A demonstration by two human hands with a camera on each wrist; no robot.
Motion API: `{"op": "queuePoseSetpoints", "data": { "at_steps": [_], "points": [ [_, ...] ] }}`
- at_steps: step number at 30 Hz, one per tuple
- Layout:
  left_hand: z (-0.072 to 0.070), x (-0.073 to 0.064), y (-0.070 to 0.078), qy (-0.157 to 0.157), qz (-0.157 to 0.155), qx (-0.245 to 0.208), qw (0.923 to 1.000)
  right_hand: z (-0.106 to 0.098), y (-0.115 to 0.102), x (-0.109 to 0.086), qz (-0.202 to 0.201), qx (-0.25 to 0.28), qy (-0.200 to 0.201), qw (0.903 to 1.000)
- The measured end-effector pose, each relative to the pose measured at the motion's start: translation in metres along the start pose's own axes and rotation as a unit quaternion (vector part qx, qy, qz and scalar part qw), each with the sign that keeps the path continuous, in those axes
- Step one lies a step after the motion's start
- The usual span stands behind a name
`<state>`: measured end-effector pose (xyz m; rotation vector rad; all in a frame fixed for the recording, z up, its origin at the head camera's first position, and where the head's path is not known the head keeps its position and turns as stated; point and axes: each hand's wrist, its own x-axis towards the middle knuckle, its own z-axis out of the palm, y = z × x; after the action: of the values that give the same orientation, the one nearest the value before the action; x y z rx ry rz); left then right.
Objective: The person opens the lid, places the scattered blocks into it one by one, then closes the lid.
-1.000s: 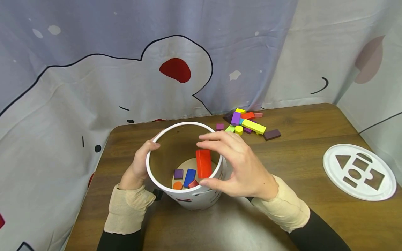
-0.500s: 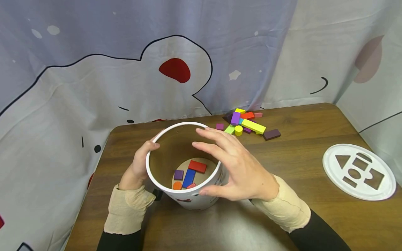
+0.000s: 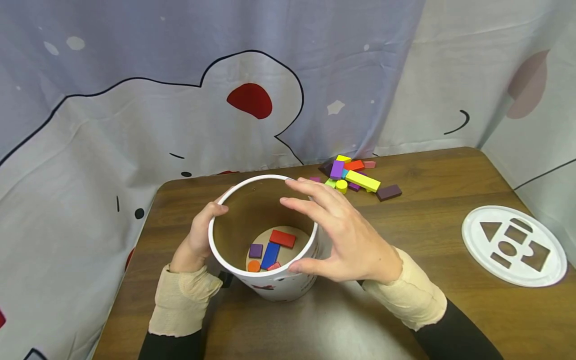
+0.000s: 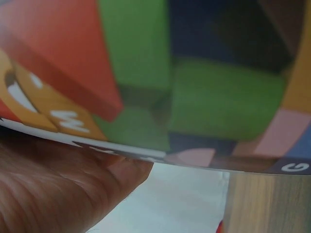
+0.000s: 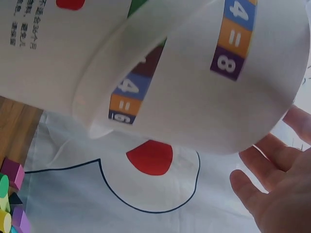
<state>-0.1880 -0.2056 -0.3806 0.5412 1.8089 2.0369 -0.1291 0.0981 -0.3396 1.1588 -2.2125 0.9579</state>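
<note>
A white bucket [image 3: 288,287] stands at the table's middle, tilted so its inside shows. My left hand [image 3: 200,235] grips its left rim, thumb over the edge; the left wrist view shows that hand against the printed wall. Spread above the right rim is my right hand [image 3: 346,235], holding nothing, its thumb at the rim; whether it touches cannot be told. On the bucket's floor lie a red block [image 3: 282,238], a blue block [image 3: 270,255], a purple block [image 3: 256,251], an orange disc [image 3: 254,266] and a partly hidden pinkish-red block [image 3: 274,266].
Several coloured blocks lie in a loose heap by the table's back edge, among them a long yellow block [image 3: 362,181] and a dark brown block [image 3: 389,192]. A white lid [image 3: 482,250] with shaped cut-outs lies on the right. A patterned curtain [image 3: 180,130] hangs behind.
The red block, upright inside the bucket a second ago, now lies flat on its floor. My right hand has shifted slightly and stays spread at the rim. My left hand keeps its grip.
</note>
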Motion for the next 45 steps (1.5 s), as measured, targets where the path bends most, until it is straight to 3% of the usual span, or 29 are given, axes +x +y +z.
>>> {"op": "queuePoseSetpoints", "data": {
  "at_steps": [12,28,40,43,45],
  "points": [
    [0.000,-0.001,0.002,-0.001,-0.006,0.005,1.0000,-0.014,0.027,-0.001,0.044,0.002,0.038,0.9983],
    [0.000,0.000,0.001,-0.002,-0.002,0.015,0.9999,-0.018,0.092,-0.017,0.176,-0.027,0.024,0.9837],
    [0.000,0.000,0.000,-0.003,0.005,-0.001,1.0000,-0.027,0.142,-0.043,0.310,-0.120,-0.055,0.9415],
    [0.000,0.000,0.000,-0.004,0.006,0.002,1.0000,-0.030,0.149,-0.049,0.337,-0.155,-0.072,0.9259],
    [0.000,0.000,0.000,-0.003,0.005,0.005,1.0000,-0.031,0.152,-0.053,0.363,-0.181,-0.085,0.9100]
  ]
}}
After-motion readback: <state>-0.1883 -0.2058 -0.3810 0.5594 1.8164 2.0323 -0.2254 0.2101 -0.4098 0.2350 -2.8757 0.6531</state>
